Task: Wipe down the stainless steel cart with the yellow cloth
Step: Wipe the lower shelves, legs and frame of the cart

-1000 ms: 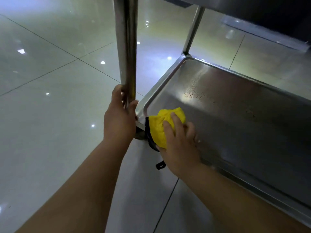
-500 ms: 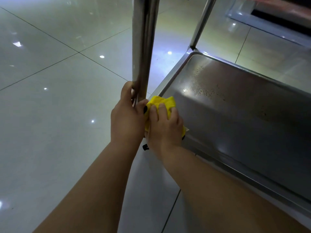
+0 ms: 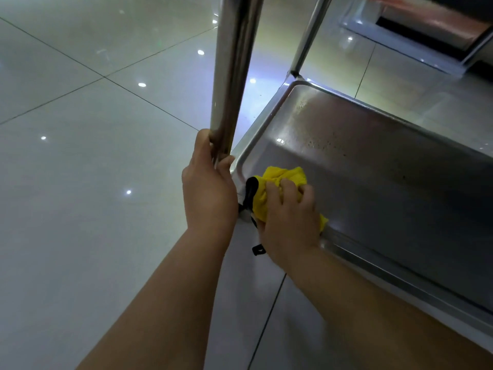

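Looking down through the head camera, the left hand (image 3: 209, 189) is wrapped around the near upright post (image 3: 234, 76) of the stainless steel cart (image 3: 373, 166), fingers curled behind the tube and thumb at its inner side, bracing the frame. The right hand (image 3: 289, 225) grips the bunched yellow cloth (image 3: 277, 180) and presses it onto the bottom shelf tray (image 3: 400, 182), just inside the near-left corner. Half a second ago the cloth was tucked right up against the base of the post, touching the left hand; now it has slid back out onto the flat of the tray, a little apart from that hand (a black strap (image 3: 250, 190) hangs by the cloth at the corner). That back-and-forth suggests the corner is being scrubbed rather than the wipe moving on. Dark specks (image 3: 320, 141) remain farther along the tray, so most of this shelf probably has yet to be wiped.
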